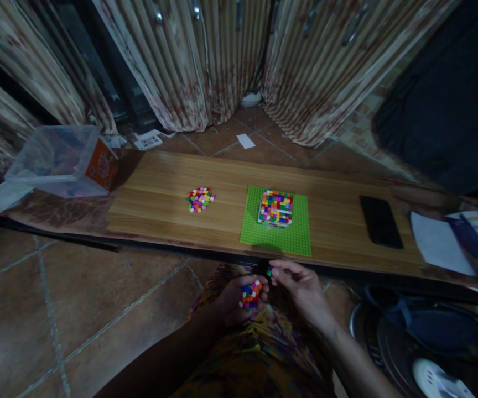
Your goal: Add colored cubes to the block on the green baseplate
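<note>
Cupped palm up over my lap, my left hand (239, 301) holds a heap of small coloured toy bricks (250, 294). Close to its right, my right hand (301, 287) pinches a small green and dark brick (269, 271) between thumb and forefinger. Beyond both hands, a square multicoloured brick block (276, 209) stands on a bright green baseplate (278, 237). A loose pile of bricks (200, 199) lies on the wooden board to the left of the baseplate.
A clear plastic box (62, 160) with an orange label stands at the table's left end. On the right lie a black phone or tablet (381, 221) and white paper (440, 242). The wooden board (160, 221) spans the table; striped curtains (206, 61) hang behind.
</note>
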A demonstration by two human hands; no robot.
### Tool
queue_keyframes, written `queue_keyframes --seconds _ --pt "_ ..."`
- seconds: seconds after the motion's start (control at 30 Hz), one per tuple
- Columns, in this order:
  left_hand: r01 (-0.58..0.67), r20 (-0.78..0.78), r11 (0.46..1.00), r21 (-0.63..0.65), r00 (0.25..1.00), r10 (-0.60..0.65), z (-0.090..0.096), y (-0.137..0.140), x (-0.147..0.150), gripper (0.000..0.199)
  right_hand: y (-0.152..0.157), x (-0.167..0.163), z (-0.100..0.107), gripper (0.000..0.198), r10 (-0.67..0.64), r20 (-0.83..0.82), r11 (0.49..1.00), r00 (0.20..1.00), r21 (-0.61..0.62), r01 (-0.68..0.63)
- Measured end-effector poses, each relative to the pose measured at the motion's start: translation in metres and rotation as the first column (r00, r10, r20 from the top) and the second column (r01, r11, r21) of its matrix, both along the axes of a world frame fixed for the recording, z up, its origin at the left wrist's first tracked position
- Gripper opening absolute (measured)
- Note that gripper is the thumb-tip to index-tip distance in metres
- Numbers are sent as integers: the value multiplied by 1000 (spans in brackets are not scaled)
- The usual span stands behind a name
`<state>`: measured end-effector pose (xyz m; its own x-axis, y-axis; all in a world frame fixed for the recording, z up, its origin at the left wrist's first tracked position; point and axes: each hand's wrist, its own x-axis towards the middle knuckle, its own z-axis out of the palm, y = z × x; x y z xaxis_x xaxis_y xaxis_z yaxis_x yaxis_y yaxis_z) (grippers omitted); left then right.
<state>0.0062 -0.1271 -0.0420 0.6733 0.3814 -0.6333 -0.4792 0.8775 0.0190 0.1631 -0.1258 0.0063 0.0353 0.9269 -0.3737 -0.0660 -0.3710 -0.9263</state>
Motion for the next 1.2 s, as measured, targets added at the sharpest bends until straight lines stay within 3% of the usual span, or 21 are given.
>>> queue_keyframes --seconds 0.23,0.53,0.77,0.97,1.2 --pt "122 30 991 63 992 -124 2 -9 -5 17 5 -2 2 23 27 74 996 997 87 -33" --pt "159 0 980 123 987 -160 9 -17 -10 25 -27 -7 -14 28 105 -128 991 986 -67 -114" --pt "191 -51 960 206 982 -184 4 -21 -8 29 -35 -1 -23 26 160 -102 986 982 -30 -164" --pt "191 -104 949 252 980 -170 6 -22 -8 29 -37 4 -27 21 209 47 978 977 -9 -208" --pt "249 -117 908 338 968 -222 6 -26 -8 31 -44 -2 -20 23 103 -245 969 964 -192 -152"
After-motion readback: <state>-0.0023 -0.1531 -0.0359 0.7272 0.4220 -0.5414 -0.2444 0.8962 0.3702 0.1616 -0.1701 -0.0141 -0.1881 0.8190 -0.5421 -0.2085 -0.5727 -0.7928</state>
